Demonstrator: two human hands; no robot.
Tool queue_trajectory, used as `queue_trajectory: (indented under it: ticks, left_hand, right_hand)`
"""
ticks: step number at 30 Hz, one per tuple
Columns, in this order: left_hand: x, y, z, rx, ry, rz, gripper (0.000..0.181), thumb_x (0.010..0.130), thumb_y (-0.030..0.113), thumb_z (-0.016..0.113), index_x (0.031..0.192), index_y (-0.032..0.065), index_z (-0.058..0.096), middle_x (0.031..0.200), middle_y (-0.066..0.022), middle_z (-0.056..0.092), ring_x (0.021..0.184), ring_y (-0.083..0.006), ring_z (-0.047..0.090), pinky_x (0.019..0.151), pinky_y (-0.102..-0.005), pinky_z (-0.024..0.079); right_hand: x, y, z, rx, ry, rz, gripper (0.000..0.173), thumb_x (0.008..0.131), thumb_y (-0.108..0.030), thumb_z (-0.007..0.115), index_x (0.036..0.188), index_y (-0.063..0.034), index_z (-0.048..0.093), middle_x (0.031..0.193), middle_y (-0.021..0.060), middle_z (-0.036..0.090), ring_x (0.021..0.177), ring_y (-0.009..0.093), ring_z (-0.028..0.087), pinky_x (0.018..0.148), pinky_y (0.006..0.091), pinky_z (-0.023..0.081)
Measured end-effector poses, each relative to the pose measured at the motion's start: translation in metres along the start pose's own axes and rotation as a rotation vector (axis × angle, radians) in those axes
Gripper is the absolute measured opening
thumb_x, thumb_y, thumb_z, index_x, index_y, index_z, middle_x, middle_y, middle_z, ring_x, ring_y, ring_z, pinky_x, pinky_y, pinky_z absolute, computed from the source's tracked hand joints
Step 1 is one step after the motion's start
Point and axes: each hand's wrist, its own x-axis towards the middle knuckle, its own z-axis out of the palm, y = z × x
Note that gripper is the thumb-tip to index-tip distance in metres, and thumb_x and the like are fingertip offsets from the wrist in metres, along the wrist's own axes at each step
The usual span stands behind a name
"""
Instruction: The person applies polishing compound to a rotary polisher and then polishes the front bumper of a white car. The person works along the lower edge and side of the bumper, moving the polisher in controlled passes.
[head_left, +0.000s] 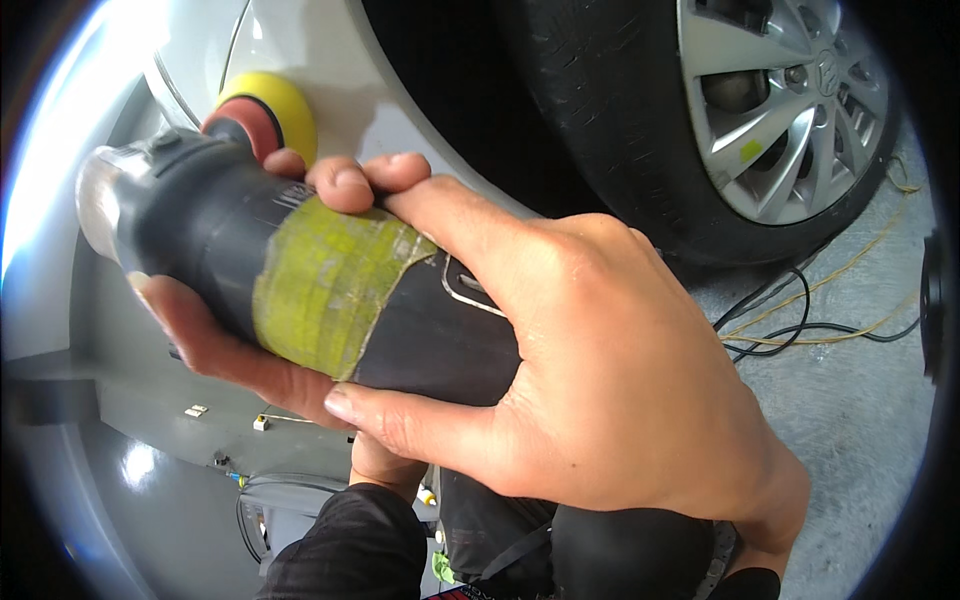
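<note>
A black power polisher (442, 352) with a silver metal head lies across the view, wrapped in worn yellow-green tape (322, 285). My right hand (600, 360) grips the rear of its body, thumb along the near side. Nearer the head, my left hand (247, 371) holds the body from beneath; its palm is hidden behind the tool. Beyond the body, a yellow foam pad (296, 112) on a red backing plate (251, 124) faces a glossy light-coloured car body panel (375, 112) and appears to touch it. Whether the pad is spinning cannot be told.
A black tyre (600, 127) with a silver alloy wheel (780, 97) stands at upper right, beside the dark wheel arch. Black cable (802, 300) and a yellow cord (847, 285) lie on the grey floor (840, 420). My dark-clothed legs (630, 551) are below.
</note>
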Motion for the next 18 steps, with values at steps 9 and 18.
queue_trajectory:
  ticks: [9, 18]
  left_hand:
    - [0.011, -0.004, 0.040, -0.053, 0.107, -0.011, 0.083, 0.102, 0.077, 0.051, 0.131, 0.0000, 0.060, 0.104, -0.0193, 0.072, 0.108, -0.0396, 0.072, 0.105, -0.0512, 0.057]
    - [0.006, -0.041, 0.030, 0.043, 0.049, 0.087, 0.075, 0.101, 0.069, 0.059, 0.135, 0.0025, 0.055, 0.110, -0.0149, 0.070, 0.106, -0.0339, 0.073, 0.110, -0.0506, 0.057]
  right_hand:
    - [-0.011, -0.018, -0.026, -0.052, 0.008, 0.027, 0.077, 0.079, -0.029, 0.093, 0.142, 0.0040, 0.063, 0.090, 0.0218, 0.078, 0.086, 0.031, 0.080, 0.079, 0.0377, 0.062]
    - [-0.016, -0.003, -0.045, 0.197, 0.078, -0.057, 0.075, 0.077, -0.022, 0.095, 0.140, 0.0062, 0.064, 0.107, 0.0148, 0.080, 0.100, 0.018, 0.077, 0.093, 0.0326, 0.060]
